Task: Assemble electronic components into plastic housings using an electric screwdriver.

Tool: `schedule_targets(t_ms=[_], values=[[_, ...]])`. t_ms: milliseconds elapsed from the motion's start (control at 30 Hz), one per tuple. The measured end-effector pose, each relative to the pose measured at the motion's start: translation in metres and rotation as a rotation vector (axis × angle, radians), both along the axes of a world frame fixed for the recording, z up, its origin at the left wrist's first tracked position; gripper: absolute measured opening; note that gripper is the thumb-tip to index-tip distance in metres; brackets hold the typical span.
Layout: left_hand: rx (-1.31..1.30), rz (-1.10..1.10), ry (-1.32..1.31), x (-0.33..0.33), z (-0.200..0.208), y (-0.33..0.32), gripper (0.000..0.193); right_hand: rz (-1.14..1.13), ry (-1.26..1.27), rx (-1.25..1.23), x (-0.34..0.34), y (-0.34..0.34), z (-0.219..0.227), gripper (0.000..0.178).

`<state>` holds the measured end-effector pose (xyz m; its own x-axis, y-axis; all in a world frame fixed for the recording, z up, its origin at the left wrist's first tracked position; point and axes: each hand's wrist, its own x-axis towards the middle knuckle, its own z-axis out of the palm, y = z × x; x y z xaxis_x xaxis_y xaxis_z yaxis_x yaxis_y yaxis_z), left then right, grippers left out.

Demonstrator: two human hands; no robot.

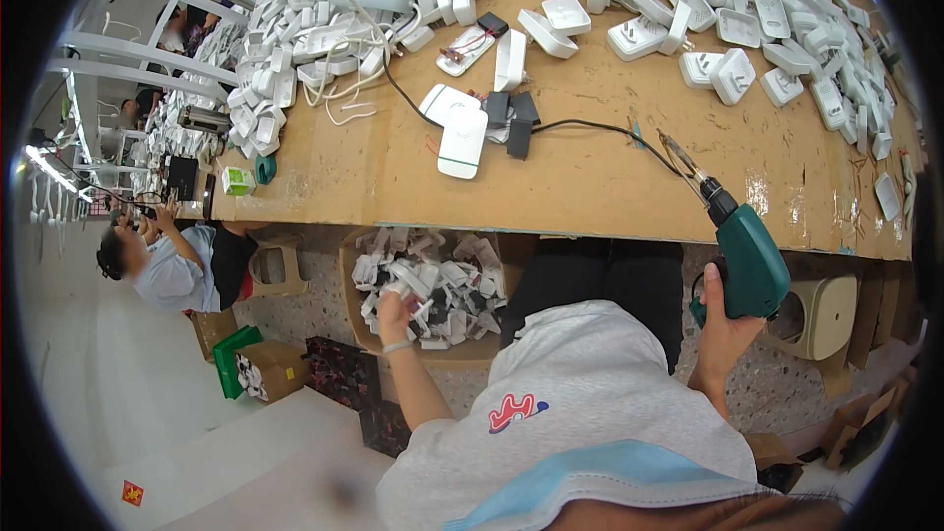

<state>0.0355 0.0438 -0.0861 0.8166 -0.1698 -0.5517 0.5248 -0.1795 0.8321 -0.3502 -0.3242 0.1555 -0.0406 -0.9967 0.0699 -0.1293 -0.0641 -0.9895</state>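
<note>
My right hand (726,323) is closed around the handle of a green pistol-shaped soldering tool (753,258), beyond the table's front edge. Its thin metal tip points up and left over the table. Down to the left, my left hand (394,313) reaches over a cardboard box (348,287) full of white plastic casings and dark parts. Its fingers look closed on a white plastic casing (405,282), though they partly blend with the pile. On the table, a white adapter casing (461,144) lies beside several small black blocks (519,137).
White casings (762,15) heap along the far side of the brown table (610,192). White and black cables (339,88) cross the left pile. A small green-and-white box (237,181) sits at the left. Plastic stools (826,320) stand below. Another person (182,270) works at far left.
</note>
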Motion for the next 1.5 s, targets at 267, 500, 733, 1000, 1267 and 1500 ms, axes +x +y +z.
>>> schedule_targets(t_ms=[267,500,733,1000,1267,1500], values=[[0.811,0.117,0.016,0.013,-0.141,0.04,0.031,0.059,-0.004,0.015,0.007,0.003,0.011,0.018],[0.126,0.418,-1.261,-0.011,0.153,-0.205,0.042,0.003,-0.005,0.023,0.002,0.001,0.01,0.018],[0.447,-0.874,-1.431,-0.023,0.214,-0.41,0.027,-0.042,-0.024,-0.024,-0.005,0.003,0.012,0.022],[0.081,-1.04,-1.965,-0.122,0.201,-0.345,0.046,-0.138,0.021,0.042,-0.031,-0.01,-0.002,0.026],[0.208,-1.357,-2.164,-0.123,0.187,-0.354,0.043,-0.096,-0.005,0.017,-0.019,-0.009,-0.002,0.025],[0.139,-0.758,-1.439,-0.039,0.244,-0.417,0.039,-0.144,-0.047,-0.015,-0.023,-0.008,0.002,0.022]])
